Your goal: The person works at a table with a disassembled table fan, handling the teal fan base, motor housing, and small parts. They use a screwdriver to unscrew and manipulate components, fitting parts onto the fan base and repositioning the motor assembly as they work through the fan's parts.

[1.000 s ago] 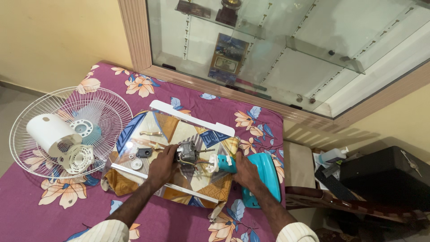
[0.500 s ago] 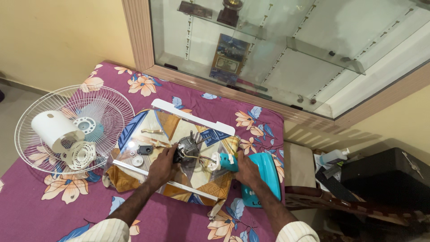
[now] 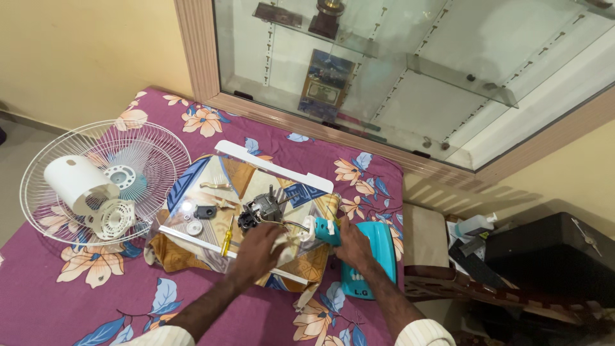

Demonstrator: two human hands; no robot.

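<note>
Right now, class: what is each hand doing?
Left hand: resting by the motor; grip cannot be told.
Right hand: closed on the teal fan neck.

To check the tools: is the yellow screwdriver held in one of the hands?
No, the yellow screwdriver lies on the clear sheet, left of the left hand.

Support surface: bed (image 3: 77, 301) covered by a purple sheet with a floral print. Lying directly on it: white wire fan guard (image 3: 150, 150) at left; patchwork cloth (image 3: 176, 256) at centre, under a clear tray with white edges (image 3: 272, 165); teal fan base (image 3: 378, 256) at the right edge.
</note>
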